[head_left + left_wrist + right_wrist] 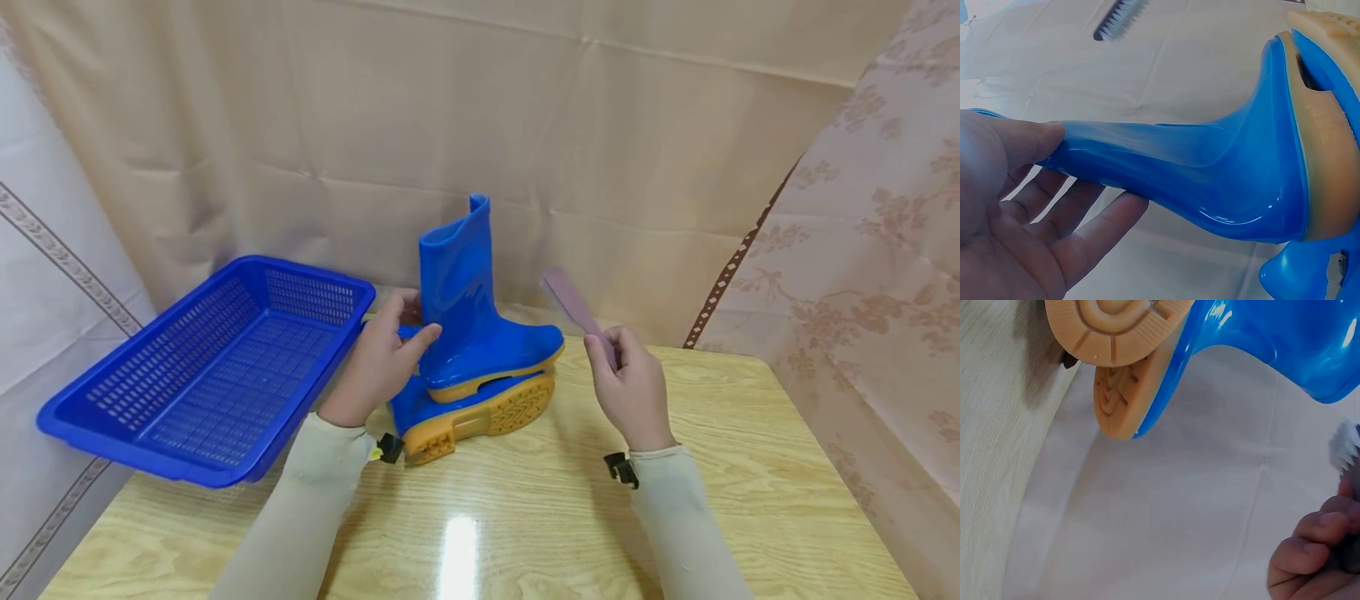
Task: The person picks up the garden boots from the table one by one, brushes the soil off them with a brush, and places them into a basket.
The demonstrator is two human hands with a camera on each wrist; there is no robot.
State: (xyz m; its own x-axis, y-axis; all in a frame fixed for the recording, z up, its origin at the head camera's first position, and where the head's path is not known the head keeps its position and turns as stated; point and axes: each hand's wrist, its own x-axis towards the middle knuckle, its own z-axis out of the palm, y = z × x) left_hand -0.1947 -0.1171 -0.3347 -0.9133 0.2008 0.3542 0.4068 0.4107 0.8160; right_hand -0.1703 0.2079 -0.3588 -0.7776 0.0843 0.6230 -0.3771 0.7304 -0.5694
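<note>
A blue rubber boot (459, 308) with a yellow-orange sole stands upright over its mate, a second boot (517, 408) lying on its side with its tread facing the front. My left hand (382, 354) grips the upright boot's shaft from behind its heel. In the left wrist view the thumb lies on one side of the shaft (1135, 147) and the fingers on the other. My right hand (633, 387) holds a brush (573, 302) by its mauve handle, raised to the right of the boot toe and apart from it. White bristles show on the brush (1346, 447) in the right wrist view.
A blue plastic basket (315, 408) with perforated walls stands on the left side of the wood-grain table (540, 517). A beige cloth (600, 150) hangs behind the table, and a floral cloth (885, 292) hangs at the right.
</note>
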